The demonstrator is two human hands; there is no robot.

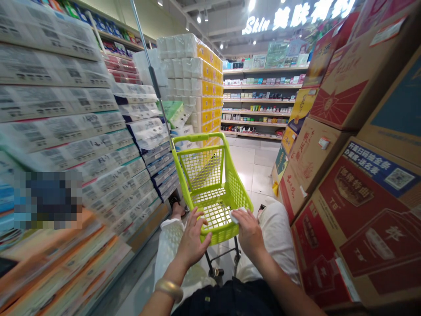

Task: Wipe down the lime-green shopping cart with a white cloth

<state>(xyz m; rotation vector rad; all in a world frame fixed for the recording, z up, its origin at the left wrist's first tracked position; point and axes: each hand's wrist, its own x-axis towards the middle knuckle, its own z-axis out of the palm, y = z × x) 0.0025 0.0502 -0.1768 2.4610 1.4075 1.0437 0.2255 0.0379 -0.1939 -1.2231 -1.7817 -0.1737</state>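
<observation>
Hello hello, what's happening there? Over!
Left hand, right hand on lime-green shopping cart rim. Small white item under right. Tissue packs left, red cartons right.

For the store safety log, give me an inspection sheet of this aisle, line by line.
Surface: pale tiled floor.
Job's things: lime-green wheeled shopping basket; white item under the right hand.
Clutter: green-wrapped pack among the stacks.
Grips: left hand on the basket's near rim; right hand over the white item on that rim.
Cables: nothing seen.
Surroundings: tissue packs, yellow-banded toilet-roll stack, red cardboard cartons, stocked shelves.
</observation>
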